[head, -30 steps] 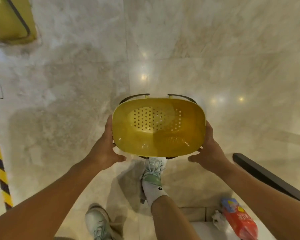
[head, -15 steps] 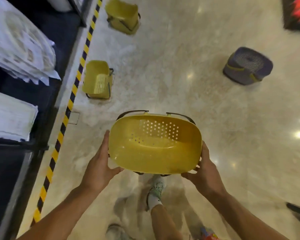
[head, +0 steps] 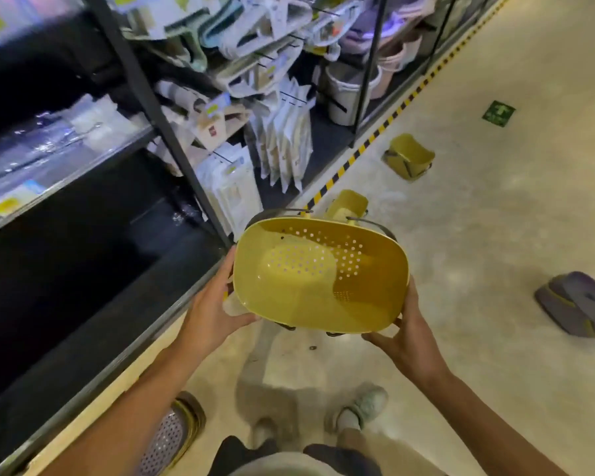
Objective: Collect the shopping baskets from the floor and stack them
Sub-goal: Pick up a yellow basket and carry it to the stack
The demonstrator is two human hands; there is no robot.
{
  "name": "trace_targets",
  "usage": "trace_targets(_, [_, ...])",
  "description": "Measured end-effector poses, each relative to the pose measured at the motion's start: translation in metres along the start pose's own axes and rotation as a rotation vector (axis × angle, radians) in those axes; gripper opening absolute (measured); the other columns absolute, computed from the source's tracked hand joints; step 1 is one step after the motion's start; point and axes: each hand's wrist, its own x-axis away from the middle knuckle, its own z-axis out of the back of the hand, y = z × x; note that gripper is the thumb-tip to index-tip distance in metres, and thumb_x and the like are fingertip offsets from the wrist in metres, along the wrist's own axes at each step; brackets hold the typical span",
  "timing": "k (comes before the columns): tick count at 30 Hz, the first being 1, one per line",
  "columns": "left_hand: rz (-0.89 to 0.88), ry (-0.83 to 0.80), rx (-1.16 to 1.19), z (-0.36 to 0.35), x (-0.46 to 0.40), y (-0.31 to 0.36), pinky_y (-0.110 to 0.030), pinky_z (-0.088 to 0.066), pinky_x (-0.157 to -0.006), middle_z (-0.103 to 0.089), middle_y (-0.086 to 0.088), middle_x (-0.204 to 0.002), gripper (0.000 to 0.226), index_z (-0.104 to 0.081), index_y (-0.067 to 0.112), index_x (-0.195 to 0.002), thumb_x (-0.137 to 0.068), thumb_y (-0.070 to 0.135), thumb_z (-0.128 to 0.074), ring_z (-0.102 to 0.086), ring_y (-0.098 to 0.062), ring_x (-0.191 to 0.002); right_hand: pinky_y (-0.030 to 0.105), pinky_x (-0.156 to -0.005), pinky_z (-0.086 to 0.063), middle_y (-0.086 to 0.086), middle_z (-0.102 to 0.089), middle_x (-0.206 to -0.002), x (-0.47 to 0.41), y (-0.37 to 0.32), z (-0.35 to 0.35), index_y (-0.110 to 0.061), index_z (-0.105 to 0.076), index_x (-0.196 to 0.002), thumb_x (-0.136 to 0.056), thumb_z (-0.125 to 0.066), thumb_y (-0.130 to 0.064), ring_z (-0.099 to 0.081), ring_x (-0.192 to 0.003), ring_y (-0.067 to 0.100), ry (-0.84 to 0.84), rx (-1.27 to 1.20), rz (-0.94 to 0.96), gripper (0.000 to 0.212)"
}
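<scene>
Yellow basket [head: 320, 276] was held in the air above the floor [head: 478, 218], its open side facing the camera. Left hand [head: 217, 312] and right hand [head: 404, 333] gripped its opposite rims. Farther off, two yellow baskets [head: 347, 204] [head: 407, 156] and a purple basket [head: 577, 304] lay on the floor. Shelves [head: 220, 97] stood to the left.

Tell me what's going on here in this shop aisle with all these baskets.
A person is carrying a yellow basket by its two ends, the left hand and the right hand each gripping an end. It is empty and off the floor. Still lying on the floor ahead are two more yellow baskets near the striped line, and a purple basket upside down to the right. What may be a stack of baskets sits by the person's feet.
</scene>
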Motion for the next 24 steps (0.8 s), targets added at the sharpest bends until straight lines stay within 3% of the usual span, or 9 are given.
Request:
trace_targets(4, [0.092, 0.189, 0.013, 0.082, 0.079, -0.038, 0.004, -0.039, -0.087, -0.036, 0.04, -0.149, 0.129, -0.009, 0.05, -0.156, -0.056, 0.058, -0.089, -0.049, 0.018, -0.122, 0.032, -0.087, -0.052, -0.022, -0.039, -0.15, -0.001, -0.074, -0.07, -0.045, 0.006, -0.154, -0.067, -0.086, -0.043, -0.056, -0.119, 0.01, -0.14, 0.053, 0.123, 0.127])
trace_targets(8, [0.211, 0.362, 0.036, 0.135, 0.167, -0.071, 0.009, -0.035, -0.084, -0.035, 0.041, -0.148, 0.13, -0.008, 0.05, -0.157, -0.056, 0.053, -0.091, -0.045, 0.027, -0.118, 0.036, -0.087, -0.054, -0.026, -0.04, -0.147, 0.004, -0.129, -0.139, -0.042, 0.005, -0.155, -0.065, -0.087, -0.046, -0.057, -0.118, 0.013, -0.301, 0.071, 0.266, 0.13])
trace_targets(10, [0.274, 0.424, 0.054, 0.148, 0.206, -0.08, 0.002, -0.04, -0.089, -0.037, 0.037, -0.15, 0.13, -0.007, 0.05, -0.156, -0.057, 0.053, -0.09, -0.049, 0.02, -0.122, 0.033, -0.089, -0.055, -0.02, -0.04, -0.151, 0.008, -0.144, -0.168, -0.042, 0.004, -0.156, -0.063, -0.089, -0.043, -0.054, -0.122, 0.012, -0.383, 0.061, 0.312, 0.131])
trace_targets(11, [0.312, 0.455, 0.056, 0.152, 0.225, -0.085, -0.007, -0.045, -0.093, -0.04, 0.035, -0.15, 0.13, -0.006, 0.051, -0.156, -0.057, 0.052, -0.091, -0.052, 0.014, -0.123, 0.025, -0.089, -0.054, -0.023, -0.039, -0.151, 0.009, -0.15, -0.181, -0.043, 0.003, -0.155, -0.063, -0.09, -0.041, -0.054, -0.122, 0.008, -0.432, 0.055, 0.333, 0.131])
trace_targets(13, [0.391, 0.528, 0.048, 0.155, 0.261, -0.089, -0.027, -0.052, -0.099, -0.041, 0.029, -0.151, 0.132, -0.005, 0.053, -0.155, -0.058, 0.046, -0.094, -0.054, 0.0, -0.128, 0.003, -0.08, -0.048, -0.043, -0.035, -0.142, 0.012, -0.16, -0.207, -0.045, 0.0, -0.154, -0.062, -0.089, -0.042, -0.052, -0.116, -0.01, -0.534, 0.038, 0.376, 0.128])
trace_targets(15, [0.442, 0.602, 0.043, 0.153, 0.295, -0.092, -0.035, -0.051, -0.104, -0.037, 0.026, -0.155, 0.13, -0.006, 0.051, -0.156, -0.061, 0.044, -0.094, -0.05, -0.008, -0.134, -0.003, -0.074, -0.044, -0.051, -0.034, -0.134, 0.016, -0.17, -0.23, -0.047, -0.003, -0.153, -0.059, -0.088, -0.046, -0.049, -0.113, -0.022, -0.64, 0.023, 0.398, 0.126])
trace_targets(17, [0.504, 0.662, 0.074, 0.15, 0.325, -0.093, -0.034, -0.053, -0.102, -0.038, 0.025, -0.155, 0.127, -0.008, 0.048, -0.157, -0.063, 0.047, -0.092, -0.052, -0.008, -0.132, -0.002, -0.073, -0.045, -0.049, -0.039, -0.132, 0.019, -0.18, -0.252, -0.046, -0.007, -0.153, -0.059, -0.09, -0.046, -0.049, -0.113, -0.022, -0.745, 0.006, 0.423, 0.125])
trace_targets(21, [0.619, 0.781, 0.06, 0.141, 0.379, -0.094, -0.006, -0.045, -0.094, -0.034, 0.04, -0.148, 0.123, -0.008, 0.046, -0.158, -0.063, 0.059, -0.085, -0.046, 0.014, -0.125, 0.002, -0.083, -0.047, -0.022, -0.055, -0.129, 0.033, -0.203, -0.293, -0.038, -0.02, -0.15, -0.061, -0.095, -0.024, -0.056, -0.111, -0.013, -0.884, 0.038, 0.506, 0.117])
trace_targets(24, [0.698, 0.83, 0.032, 0.136, 0.411, -0.099, -0.011, -0.047, -0.098, -0.035, 0.035, -0.152, 0.127, -0.006, 0.047, -0.157, -0.062, 0.055, -0.089, -0.046, 0.009, -0.13, 0.009, -0.09, -0.05, -0.025, -0.054, -0.129, 0.048, -0.221, -0.323, -0.043, -0.031, -0.142, -0.067, -0.092, -0.013, -0.057, -0.113, -0.01, -0.987, 0.016, 0.553, 0.102])
